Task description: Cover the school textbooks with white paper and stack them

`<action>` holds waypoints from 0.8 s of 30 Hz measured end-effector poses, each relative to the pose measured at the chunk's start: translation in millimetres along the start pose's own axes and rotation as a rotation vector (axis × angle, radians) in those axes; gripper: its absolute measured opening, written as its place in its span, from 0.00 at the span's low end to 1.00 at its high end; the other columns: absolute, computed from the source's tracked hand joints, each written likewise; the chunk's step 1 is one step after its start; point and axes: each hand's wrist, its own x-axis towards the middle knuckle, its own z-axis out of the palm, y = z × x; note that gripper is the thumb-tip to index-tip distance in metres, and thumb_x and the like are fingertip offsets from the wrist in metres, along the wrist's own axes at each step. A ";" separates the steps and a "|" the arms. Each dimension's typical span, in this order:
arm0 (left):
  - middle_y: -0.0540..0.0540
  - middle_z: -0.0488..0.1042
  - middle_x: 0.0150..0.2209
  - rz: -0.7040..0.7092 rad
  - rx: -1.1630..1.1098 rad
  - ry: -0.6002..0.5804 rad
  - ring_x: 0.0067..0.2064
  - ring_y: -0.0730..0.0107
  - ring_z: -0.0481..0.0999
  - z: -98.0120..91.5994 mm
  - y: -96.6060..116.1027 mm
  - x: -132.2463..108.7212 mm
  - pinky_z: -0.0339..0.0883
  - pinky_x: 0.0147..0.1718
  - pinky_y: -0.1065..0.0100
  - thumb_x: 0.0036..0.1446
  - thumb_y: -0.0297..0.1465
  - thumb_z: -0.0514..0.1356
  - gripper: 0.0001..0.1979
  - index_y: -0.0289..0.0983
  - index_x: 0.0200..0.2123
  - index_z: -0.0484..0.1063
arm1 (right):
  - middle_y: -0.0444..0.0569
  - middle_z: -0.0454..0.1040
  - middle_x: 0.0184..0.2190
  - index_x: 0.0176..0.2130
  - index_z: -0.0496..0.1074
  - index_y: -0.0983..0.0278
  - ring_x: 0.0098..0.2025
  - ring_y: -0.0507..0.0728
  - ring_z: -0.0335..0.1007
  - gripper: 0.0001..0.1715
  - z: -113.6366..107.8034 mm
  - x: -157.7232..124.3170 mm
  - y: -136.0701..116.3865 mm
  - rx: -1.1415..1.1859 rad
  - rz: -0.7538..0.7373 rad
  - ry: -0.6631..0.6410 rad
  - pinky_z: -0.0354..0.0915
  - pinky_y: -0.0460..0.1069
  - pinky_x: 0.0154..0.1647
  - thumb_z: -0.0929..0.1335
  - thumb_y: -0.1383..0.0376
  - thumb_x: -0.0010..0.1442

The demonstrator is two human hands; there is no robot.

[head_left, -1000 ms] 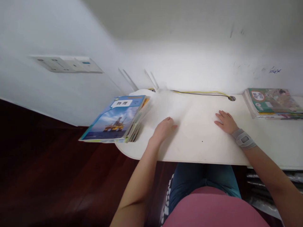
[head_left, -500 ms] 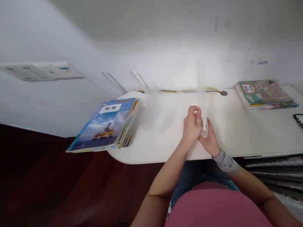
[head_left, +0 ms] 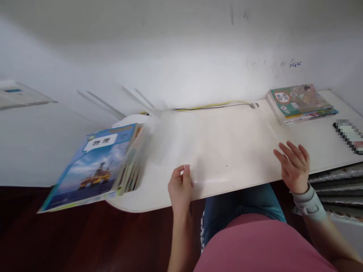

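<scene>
My left hand (head_left: pixel 180 185) is closed in a pinch near the desk's front edge, on the corner of what looks like a clear plastic sheet (head_left: pixel 210 179). The sheet is see-through and shows mostly by its shine and faint creases, so its full outline is hard to make out. Over the right part of the desk, my right hand (head_left: pixel 296 166) is open with its fingers spread. A grey wrist strap (head_left: pixel 309 202) is around that wrist. Whether the right fingers touch the sheet I cannot tell.
A stack of books with a blue physics textbook (head_left: pixel 98 162) on top overhangs the left end of the white desk (head_left: pixel 136 204). Another book stack (head_left: pixel 300 100) and a phone (head_left: pixel 348 134) lie at right. Cables (head_left: pixel 210 105) run along the wall to a round hole (head_left: pixel 254 105).
My hands were together around bunched clear plastic; now they are wide apart, the left moved left and the right moved right and opened. The view has shifted right.
</scene>
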 end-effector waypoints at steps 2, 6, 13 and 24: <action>0.52 0.70 0.19 -0.020 0.336 -0.047 0.22 0.70 0.69 -2.8 -12.7 -2.1 0.59 0.24 0.71 0.58 0.39 0.54 0.12 0.40 0.39 0.72 | 0.47 0.74 0.51 0.53 0.69 0.55 0.60 0.57 0.63 0.26 -3.6 -19.6 1.4 -0.003 -0.021 -0.096 0.53 0.58 0.63 0.63 0.76 0.59; 0.46 0.78 0.34 -0.049 0.717 -0.137 0.34 0.60 0.76 -2.8 -12.2 -4.7 0.60 0.29 0.66 0.60 0.42 0.50 0.16 0.43 0.42 0.74 | 0.48 0.76 0.49 0.53 0.70 0.59 0.57 0.57 0.66 0.25 5.1 -52.0 7.0 0.002 0.012 -0.216 0.53 0.59 0.62 0.61 0.77 0.60; 0.44 0.78 0.37 0.001 0.760 -0.154 0.38 0.59 0.77 3.4 -4.4 -2.1 0.59 0.29 0.66 0.62 0.42 0.48 0.17 0.42 0.44 0.72 | 0.51 0.74 0.52 0.50 0.72 0.60 0.57 0.60 0.66 0.18 15.8 -66.8 23.7 0.027 0.024 -0.364 0.57 0.60 0.60 0.62 0.68 0.61; 0.37 0.72 0.49 0.379 0.750 0.187 0.52 0.56 0.70 -71.6 6.4 51.2 0.63 0.50 0.61 0.63 0.31 0.47 0.17 0.36 0.48 0.71 | 0.59 0.72 0.52 0.50 0.69 0.64 0.56 0.65 0.66 0.19 22.7 -39.3 17.2 0.091 -0.096 -0.301 0.62 0.61 0.56 0.64 0.58 0.62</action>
